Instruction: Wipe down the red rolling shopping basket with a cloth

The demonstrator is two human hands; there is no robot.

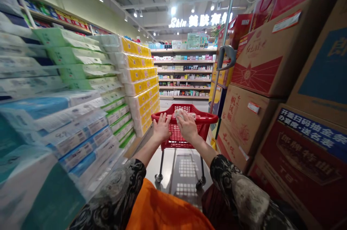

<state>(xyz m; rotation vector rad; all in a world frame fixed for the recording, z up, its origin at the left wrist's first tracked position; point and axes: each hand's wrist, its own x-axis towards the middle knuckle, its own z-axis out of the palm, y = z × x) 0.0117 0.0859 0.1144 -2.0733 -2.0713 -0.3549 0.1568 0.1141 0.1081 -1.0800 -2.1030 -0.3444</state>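
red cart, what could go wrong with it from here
The cart stands on wheels, so it might roll if the right hand presses hard on the bar.
If it swings sideways, it could knock the stacked boxes on the right or the yellow packs on the left.
The white wad under the right fingers might slip off into the basket.

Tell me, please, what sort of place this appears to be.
Most likely a supermarket or similar shop: there is a red shopping cart, tall stacks of yellow-and-white packs on the left, and shelves lined with rows of small products ahead.
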